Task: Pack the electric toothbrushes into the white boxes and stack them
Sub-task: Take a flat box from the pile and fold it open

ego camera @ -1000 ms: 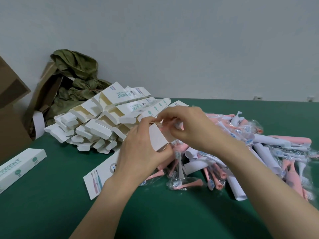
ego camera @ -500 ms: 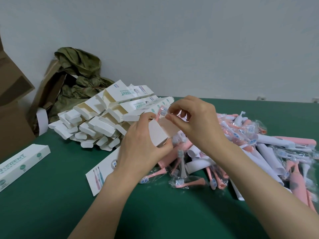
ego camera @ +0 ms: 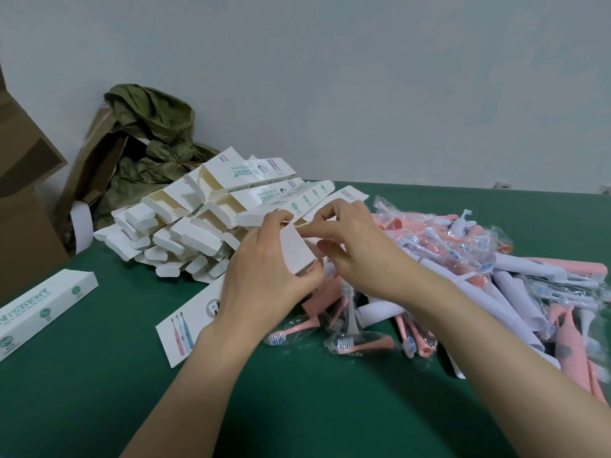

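Observation:
My left hand (ego camera: pixel 261 279) grips the open end of a long white box (ego camera: pixel 185 328) that lies slanting over the green table, its end flap (ego camera: pixel 296 249) raised. My right hand (ego camera: pixel 350 242) pinches something small at the box mouth with thumb and forefinger; what it pinches is hidden by the fingers. A heap of pink toothbrush handles, bagged brush heads and rolled white leaflets (ego camera: pixel 489 269) lies to the right. Behind my hands is a pile of open white boxes (ego camera: pixel 211 219). One closed box (ego camera: pixel 43 305) lies at the far left.
Loose bagged pink brush heads (ego camera: pixel 360 343) lie just in front of my hands. Brown cartons (ego camera: pixel 23 200) and an olive-green plastic bag (ego camera: pixel 152 133) stand against the grey wall at the back left. The green table (ego camera: pixel 99 391) stretches toward me.
My right hand has come down from above the box mouth and now pinches at the opening. My left hand still grips the box end in about the same place.

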Demonstrator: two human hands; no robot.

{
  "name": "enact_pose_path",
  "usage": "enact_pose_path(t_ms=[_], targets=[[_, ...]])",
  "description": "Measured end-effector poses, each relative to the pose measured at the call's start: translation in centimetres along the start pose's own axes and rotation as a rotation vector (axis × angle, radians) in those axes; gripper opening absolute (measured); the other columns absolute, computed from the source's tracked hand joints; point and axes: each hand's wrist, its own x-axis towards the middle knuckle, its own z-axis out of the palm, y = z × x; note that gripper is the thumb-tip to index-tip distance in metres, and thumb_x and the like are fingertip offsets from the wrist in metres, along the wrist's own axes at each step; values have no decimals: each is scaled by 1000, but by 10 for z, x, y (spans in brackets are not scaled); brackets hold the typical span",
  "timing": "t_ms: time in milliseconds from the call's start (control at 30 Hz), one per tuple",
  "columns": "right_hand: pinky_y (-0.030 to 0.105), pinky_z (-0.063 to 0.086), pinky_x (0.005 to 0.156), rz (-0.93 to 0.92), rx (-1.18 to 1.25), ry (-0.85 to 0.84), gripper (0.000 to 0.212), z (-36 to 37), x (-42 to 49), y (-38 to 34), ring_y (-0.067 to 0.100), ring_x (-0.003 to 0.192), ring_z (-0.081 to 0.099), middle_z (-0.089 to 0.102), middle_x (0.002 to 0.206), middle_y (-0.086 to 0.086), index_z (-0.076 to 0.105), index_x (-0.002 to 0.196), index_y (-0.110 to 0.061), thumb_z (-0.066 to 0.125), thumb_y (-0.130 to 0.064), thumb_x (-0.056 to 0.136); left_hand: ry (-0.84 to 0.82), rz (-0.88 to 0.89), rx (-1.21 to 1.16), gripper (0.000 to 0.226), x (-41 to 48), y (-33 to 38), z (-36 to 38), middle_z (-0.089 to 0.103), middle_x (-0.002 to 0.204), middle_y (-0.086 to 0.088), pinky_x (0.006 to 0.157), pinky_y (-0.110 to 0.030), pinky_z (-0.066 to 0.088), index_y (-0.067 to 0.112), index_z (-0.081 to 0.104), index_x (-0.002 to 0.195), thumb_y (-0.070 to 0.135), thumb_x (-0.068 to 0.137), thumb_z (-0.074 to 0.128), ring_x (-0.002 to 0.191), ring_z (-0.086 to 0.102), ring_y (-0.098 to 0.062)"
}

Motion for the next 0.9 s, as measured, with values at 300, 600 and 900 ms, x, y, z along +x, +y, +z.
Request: enact_pose_path(t_ms=[300,600,900], targets=[[43,56,78,283,608,209,18,-13,2,-4,26,80,69,73,83,7,70,91,-14,54,-6,92,-52,143,-93,95,1,-1,-10,36,118,21,87,-9,27,34,25,136,64,57,66,113,35,0],[58,50,73,217,664,278,24,-9,-1,-14,45,77,57,63,84,30,66,88,4,52,-15,93,122,121,-205,53,0,8,-6,49,108,20,83,-14,36,29,44,119,48,72,58,100,46,0],[32,50,93,138,828,330,26,19,-10,-38,5,97,64,71,101,-8,71,97,-35,46,-30,91,301,38,-227,38,2,22,-8,57,89,6,72,-23,36,11,58,99,41,77,48,82,47,-7]])
